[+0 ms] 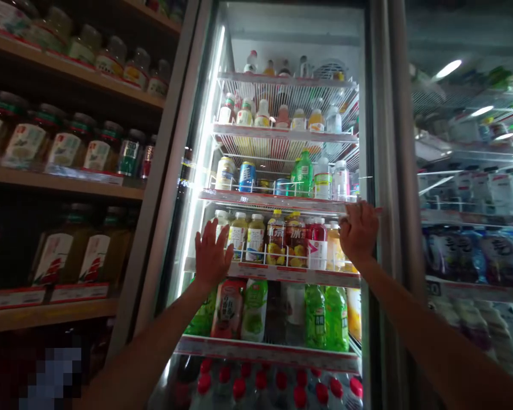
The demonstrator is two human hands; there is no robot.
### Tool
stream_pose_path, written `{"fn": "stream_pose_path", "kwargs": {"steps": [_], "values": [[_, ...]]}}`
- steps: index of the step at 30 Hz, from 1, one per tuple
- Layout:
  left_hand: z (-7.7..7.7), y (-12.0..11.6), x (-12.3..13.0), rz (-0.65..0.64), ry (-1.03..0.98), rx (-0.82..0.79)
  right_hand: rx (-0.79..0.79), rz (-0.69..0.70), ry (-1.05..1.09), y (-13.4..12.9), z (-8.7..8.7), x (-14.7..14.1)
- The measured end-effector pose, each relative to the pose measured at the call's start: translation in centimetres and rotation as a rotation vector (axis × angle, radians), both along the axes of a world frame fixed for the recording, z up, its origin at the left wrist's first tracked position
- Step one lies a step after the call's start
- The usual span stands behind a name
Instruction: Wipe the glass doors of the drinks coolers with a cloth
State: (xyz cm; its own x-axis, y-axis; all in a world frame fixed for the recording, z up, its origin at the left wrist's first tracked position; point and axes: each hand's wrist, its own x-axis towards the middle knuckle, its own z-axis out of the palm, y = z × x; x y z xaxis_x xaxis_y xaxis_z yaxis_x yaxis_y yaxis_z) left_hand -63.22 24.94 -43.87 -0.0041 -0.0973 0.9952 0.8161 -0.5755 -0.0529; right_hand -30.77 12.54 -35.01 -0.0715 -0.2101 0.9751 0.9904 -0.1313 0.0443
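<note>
My left hand [211, 253] is open, fingers spread and pointing up, in front of the left end of a shelf of bottled drinks. Behind it stand pale-labelled tea bottles [238, 236]. At the right end of the shelf above, my right hand [359, 232] is closed with its fingers curled at the end of a red-and-white price strip [277, 200]. A bit of red shows just past its knuckles. Green bottles [304, 173], a blue can [247, 176] and a cream can [225, 173] stand on that shelf. Dark iced-tea bottles [276, 238] and a red drink bottle [317, 244] are between my hands.
The lit drinks cooler has a metal frame [391, 171] on its right. Large green bottles [336, 318] fill a lower shelf, with red-capped bottles [239, 390] beneath. Wooden shelves [64, 183] of jars stand left. Another cooler's bottles [470, 253] show at right.
</note>
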Motion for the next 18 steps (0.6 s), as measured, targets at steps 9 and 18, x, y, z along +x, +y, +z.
{"fn": "stream_pose_path", "kwargs": {"steps": [9, 18], "values": [[3.5, 0.0, 3.9, -0.025, -0.036, 0.019, -0.229, 0.009, -0.410, 1.3, -0.7, -3.5], [3.4, 0.0, 3.7, -0.031, -0.041, 0.027, 0.081, 0.118, -0.053, 1.5, 5.9, -1.4]]}}
